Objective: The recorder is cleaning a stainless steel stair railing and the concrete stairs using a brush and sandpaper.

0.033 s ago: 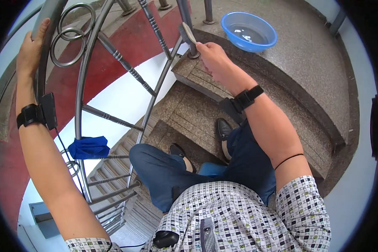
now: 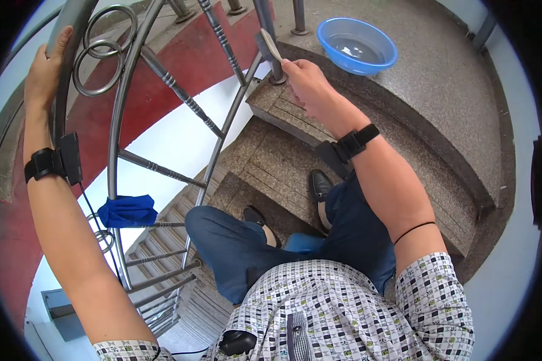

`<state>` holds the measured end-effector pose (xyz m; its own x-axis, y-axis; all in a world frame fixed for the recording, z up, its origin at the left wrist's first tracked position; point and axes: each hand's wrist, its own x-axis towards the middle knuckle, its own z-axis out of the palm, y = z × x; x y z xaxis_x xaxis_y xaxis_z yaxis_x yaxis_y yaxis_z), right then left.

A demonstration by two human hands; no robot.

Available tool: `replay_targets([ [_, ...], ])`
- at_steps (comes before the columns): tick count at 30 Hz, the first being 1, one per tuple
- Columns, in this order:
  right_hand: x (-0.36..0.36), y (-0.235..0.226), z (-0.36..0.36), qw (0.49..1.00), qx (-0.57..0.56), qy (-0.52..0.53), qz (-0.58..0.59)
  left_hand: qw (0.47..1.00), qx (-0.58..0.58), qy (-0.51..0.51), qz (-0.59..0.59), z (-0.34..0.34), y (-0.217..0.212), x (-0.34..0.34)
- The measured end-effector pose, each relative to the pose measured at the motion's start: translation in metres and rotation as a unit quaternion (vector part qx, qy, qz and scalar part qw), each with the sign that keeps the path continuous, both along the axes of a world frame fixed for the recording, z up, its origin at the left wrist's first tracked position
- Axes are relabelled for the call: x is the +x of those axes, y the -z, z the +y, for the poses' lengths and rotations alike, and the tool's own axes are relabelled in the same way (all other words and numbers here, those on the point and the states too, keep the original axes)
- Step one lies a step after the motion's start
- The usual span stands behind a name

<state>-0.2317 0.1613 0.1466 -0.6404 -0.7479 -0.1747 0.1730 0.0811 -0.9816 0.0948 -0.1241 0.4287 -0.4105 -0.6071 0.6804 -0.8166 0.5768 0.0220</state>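
My left hand [image 2: 42,75] is closed round the thick metal handrail [image 2: 72,36] at the upper left; some of its fingers are hidden. In my right hand [image 2: 307,81] is the handle of a scrubbing brush [image 2: 270,46] with a pale back and grey bristles. The bristles face left, at an upright metal railing post [image 2: 263,15]; I cannot tell whether they touch it. Metal rings [image 2: 99,67] sit in the railing beside my left hand. A blue cloth [image 2: 127,211] hangs on a lower part of the railing.
A blue plastic basin [image 2: 358,45] holding some water stands on the landing, beyond my right hand. Stone steps [image 2: 283,156] curve round under my feet. Left of me, past the railing, the stairwell drops to lower stairs [image 2: 193,310]. A blue object [image 2: 304,242] shows between my legs.
The brush head sits very slightly higher. Bright reflections in the basin have changed shape. Both arms look the same.
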Motion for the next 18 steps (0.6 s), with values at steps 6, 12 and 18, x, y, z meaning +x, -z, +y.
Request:
replay_targets([
  [6, -0.013, -0.003, 0.006, 0.996, -0.076, -0.009, 0.040, 1.000, -0.004, -0.012, 0.001, 0.026, -0.004, -0.004],
  [12, -0.019, -0.005, 0.020, 0.999, -0.041, 0.027, 0.019, 0.999, 0.024, -0.004, 0.034, 0.049, 0.005, -0.012],
  [18, -0.013, -0.018, 0.031, 0.995, -0.063, 0.026, 0.068, 0.999, 0.032, -0.014, 0.026, 0.058, 0.005, -0.014],
])
